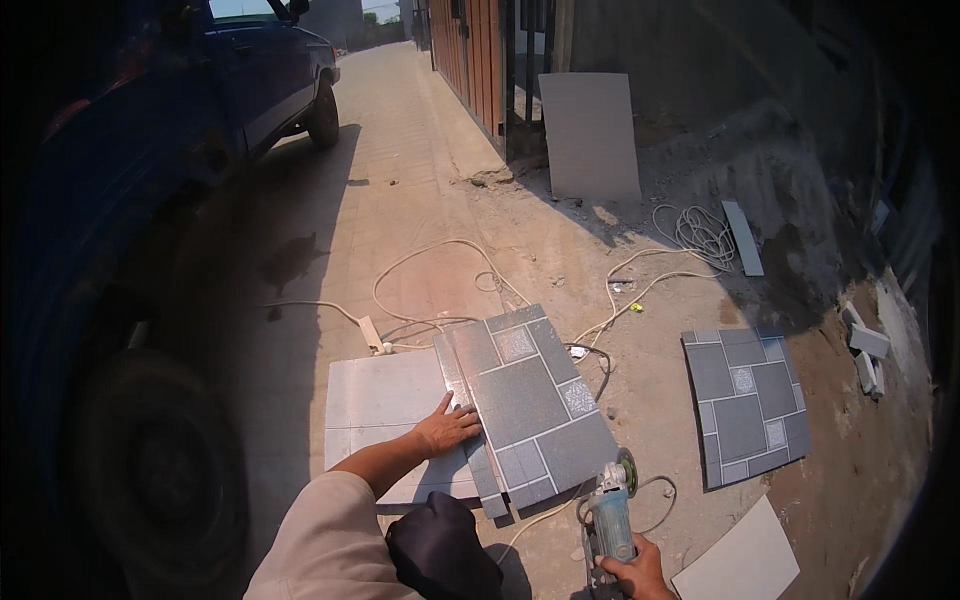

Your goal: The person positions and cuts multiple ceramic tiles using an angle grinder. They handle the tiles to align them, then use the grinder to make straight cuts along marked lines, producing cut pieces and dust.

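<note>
A grey patterned floor tile (535, 405) lies tilted on a pale tile (385, 405) on the ground. My left hand (447, 428) presses flat on the patterned tile's left edge, fingers spread. A narrow cut strip (470, 420) of the same tile lies along that edge, partly under the hand. My right hand (630, 572) grips the body of a light blue angle grinder (612, 510). Its disc (627, 470) sits at the tile's lower right corner. My dark knee (440, 545) is below the tiles.
A second patterned tile (748, 405) lies to the right, a pale tile (738, 565) at lower right. White cables and a power strip (372, 335) trail across the pavement. A blue truck (150, 200) stands close on the left. A large pale tile (592, 135) leans on the far wall.
</note>
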Demonstrator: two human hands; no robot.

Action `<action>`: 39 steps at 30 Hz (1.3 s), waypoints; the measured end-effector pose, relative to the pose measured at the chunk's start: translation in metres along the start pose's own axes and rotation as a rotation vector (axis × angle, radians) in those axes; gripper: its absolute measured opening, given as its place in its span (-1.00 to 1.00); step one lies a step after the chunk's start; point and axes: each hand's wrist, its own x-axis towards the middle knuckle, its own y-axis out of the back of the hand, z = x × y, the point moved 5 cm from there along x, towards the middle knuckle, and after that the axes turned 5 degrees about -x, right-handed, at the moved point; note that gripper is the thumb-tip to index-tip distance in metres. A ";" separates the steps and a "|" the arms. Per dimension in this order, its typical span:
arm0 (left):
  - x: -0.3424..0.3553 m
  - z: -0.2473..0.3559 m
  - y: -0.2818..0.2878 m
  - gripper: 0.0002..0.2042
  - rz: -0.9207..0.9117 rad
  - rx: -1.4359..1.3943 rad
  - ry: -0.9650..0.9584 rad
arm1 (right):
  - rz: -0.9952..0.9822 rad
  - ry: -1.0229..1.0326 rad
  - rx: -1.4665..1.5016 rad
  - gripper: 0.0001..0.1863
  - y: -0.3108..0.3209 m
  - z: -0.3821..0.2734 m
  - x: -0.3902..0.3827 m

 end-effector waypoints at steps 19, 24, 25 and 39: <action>-0.070 -0.007 -0.041 -0.60 0.115 0.032 -0.026 | 0.133 -0.050 0.077 -0.73 0.047 -0.110 -0.032; -0.113 -0.027 -0.062 -0.57 0.104 0.055 0.118 | 0.113 -0.071 0.059 -0.73 0.041 -0.107 -0.021; -0.116 -0.025 -0.062 -0.55 0.065 0.013 0.183 | 0.108 -0.093 0.044 -0.73 0.042 -0.106 -0.024; -0.157 -0.129 -0.061 -0.56 0.195 -0.112 0.859 | -0.052 0.057 -0.251 -0.55 -0.038 -0.138 0.036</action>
